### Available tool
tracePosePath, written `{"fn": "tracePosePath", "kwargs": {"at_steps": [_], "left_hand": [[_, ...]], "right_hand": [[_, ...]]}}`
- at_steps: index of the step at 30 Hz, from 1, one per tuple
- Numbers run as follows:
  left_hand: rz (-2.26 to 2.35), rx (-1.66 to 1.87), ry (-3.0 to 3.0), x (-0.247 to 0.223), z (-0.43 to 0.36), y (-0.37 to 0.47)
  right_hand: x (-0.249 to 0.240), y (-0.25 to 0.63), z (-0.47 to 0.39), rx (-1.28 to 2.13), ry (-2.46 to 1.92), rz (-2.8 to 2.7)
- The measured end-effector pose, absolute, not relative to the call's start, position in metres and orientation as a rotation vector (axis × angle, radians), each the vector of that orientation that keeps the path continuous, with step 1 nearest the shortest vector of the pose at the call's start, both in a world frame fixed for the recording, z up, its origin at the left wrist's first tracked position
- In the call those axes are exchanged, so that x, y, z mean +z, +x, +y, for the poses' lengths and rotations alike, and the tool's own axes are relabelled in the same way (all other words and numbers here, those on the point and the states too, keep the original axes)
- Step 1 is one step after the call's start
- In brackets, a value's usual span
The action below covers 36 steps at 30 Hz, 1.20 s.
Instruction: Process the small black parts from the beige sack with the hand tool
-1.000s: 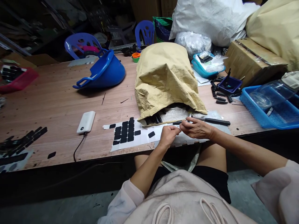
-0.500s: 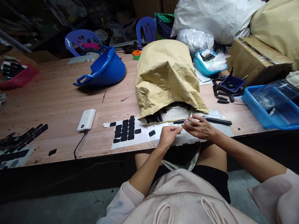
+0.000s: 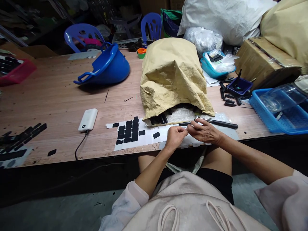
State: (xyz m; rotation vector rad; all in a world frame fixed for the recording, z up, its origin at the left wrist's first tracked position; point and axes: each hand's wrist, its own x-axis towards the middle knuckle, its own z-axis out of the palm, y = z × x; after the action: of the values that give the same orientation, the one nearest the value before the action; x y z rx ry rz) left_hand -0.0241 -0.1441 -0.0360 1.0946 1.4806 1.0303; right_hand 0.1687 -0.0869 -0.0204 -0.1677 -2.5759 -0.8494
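L hand (image 3: 176, 138), R hand (image 3: 203, 131) nr sack (image 3: 173, 75)

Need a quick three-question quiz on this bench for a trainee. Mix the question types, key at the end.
1. True or false: a dark cable is attached to the white device.
2. Which of these is nearest the long black handle on the bench?
A) the left hand
B) the right hand
C) the blue tub
3. Fill in the colour: behind the blue tub and beside the yellow sack, a small orange cup sits on a ____ one.

Key: 1 true; 2 B; 3 green.
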Motion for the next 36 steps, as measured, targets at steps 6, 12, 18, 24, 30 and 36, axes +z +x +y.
{"fn": "tracePosePath", "kwargs": {"at_steps": [6,12,18,24,30,36], "left_hand": [[1.531,1.115,1.039,-0.036,-0.149,-0.029],[1.390,1.116,0.947,-0.032,-0.156,-0.031],[1.453,1.164,1.008,-0.027,-0.158,-0.027],[1.470,1.125,0.988,-0.030,-0.155,-0.028],[1.442,1.118,0.934,-0.034,-0.153,-0.032],[1.426,1.096,0.932,-0.034,-0.150,-0.038]], "right_hand": [[-0.024,0.179,-0.095,-0.644,-0.367,-2.530],[-0.040,0.181,-0.098,-0.530,-0.499,-2.529],[-0.040,0.176,-0.098,-0.624,-0.468,-2.540],[-0.029,0.170,-0.098,-0.706,-0.382,-2.602],[-0.017,0.165,-0.094,-0.823,-0.314,-2.635],[-0.011,0.159,-0.092,-0.784,-0.283,-2.633]]}}
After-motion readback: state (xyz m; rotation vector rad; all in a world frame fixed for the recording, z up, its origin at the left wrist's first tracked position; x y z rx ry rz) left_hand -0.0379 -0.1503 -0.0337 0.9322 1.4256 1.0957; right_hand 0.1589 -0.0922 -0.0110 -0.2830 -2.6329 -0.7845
